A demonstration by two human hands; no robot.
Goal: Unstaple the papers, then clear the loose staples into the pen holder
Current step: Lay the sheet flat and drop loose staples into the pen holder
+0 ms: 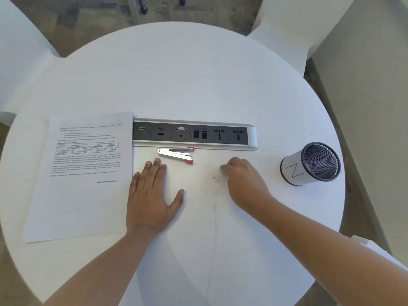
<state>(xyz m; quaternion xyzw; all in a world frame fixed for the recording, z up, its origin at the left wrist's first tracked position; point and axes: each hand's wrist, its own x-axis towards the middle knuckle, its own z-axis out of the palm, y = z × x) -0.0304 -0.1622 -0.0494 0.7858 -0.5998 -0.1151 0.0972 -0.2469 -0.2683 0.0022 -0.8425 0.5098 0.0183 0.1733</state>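
A printed stack of papers (84,173) lies flat at the left of the round white table (198,74). My left hand (152,195) rests palm down, fingers spread, just right of the papers. A metal staple remover (176,154) with red tips lies beyond its fingertips. A few loose staples (216,177) sit on the table beside the curled fingers of my right hand (242,182), which touches the surface next to them. Whether it pinches a staple is hidden. The mesh pen holder (311,163), wrapped in white paper, stands at the right.
A power and data socket strip (194,134) is set into the table behind the staple remover. White chairs stand around the table's far side, and a white wall panel runs along the right.
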